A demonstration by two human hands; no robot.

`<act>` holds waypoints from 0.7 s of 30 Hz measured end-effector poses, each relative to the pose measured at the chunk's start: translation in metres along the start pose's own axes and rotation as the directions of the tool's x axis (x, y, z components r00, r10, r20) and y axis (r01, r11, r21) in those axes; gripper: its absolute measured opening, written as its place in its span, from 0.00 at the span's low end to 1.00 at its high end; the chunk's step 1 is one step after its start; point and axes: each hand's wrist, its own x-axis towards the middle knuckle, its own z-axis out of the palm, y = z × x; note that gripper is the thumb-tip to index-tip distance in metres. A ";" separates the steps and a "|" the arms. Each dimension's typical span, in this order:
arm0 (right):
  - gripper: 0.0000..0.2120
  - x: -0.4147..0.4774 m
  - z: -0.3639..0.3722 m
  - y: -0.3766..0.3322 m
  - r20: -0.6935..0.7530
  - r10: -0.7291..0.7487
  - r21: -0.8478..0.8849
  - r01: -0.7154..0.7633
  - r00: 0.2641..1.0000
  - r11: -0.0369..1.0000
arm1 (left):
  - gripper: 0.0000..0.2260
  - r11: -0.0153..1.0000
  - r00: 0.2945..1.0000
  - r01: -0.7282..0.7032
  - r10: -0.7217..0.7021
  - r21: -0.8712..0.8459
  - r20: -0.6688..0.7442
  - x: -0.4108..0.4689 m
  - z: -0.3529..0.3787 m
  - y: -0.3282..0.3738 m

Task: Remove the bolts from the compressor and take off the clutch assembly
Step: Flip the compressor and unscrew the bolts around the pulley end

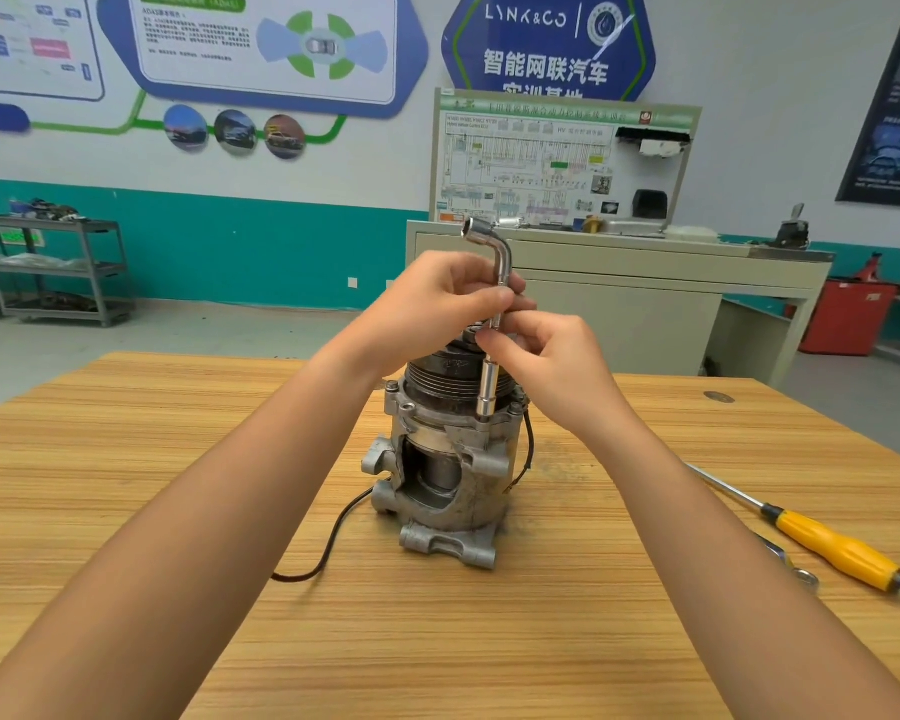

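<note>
Compressor [440, 491], a grey cast-metal housing with a cut-away window in its side, stands upright on its end near the middle of the light, striped wooden desk [178, 511]. On top of it sits the clutch assembly [437, 379], a black ribbed pulley, in place on the housing and partly hidden behind the hands.

The left grip [437, 304], a bare hand, reaches in over the pulley with its fingers curled round the upper shaft of the chrome L-shaped socket wrench [489, 389], just under the bend. The right grip [546, 366], also a bare hand, pinches the same shaft lower down between thumb and fingertips. The wrench stands almost vertical, its short arm pointing up and to the left with an open socket end. Its lower socket rests on a bolt [484, 419] in the front rim of the housing flange.

To the right on the desk, well apart from the compressor, lies a yellow-handled screwdriver [842, 556], its steel shaft pointing up and left. A thin black cable [333, 532] runs from the housing's left side and curls across the desk. Just beside the screwdriver's handle lies the ring end of a steel spanner [806, 579]. Another small bolt head [514, 407] shows on the flange just right of the socket.
</note>
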 end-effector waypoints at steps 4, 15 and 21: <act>0.07 -0.004 0.008 0.002 -0.179 -0.017 -0.061 0.006 0.984 0.998 | 0.05 0.982 0.978 -0.031 0.068 0.187 -0.197 0.004 0.007 0.000; 0.05 -0.002 0.005 0.001 -0.075 0.007 0.062 -0.003 0.997 0.998 | 0.09 0.999 0.998 0.028 -0.029 0.022 0.050 -0.002 -0.005 -0.001; 0.09 0.001 0.009 -0.001 -0.143 0.029 0.051 -0.022 0.989 0.998 | 0.03 0.991 0.985 0.041 -0.018 0.130 -0.173 0.000 0.000 -0.006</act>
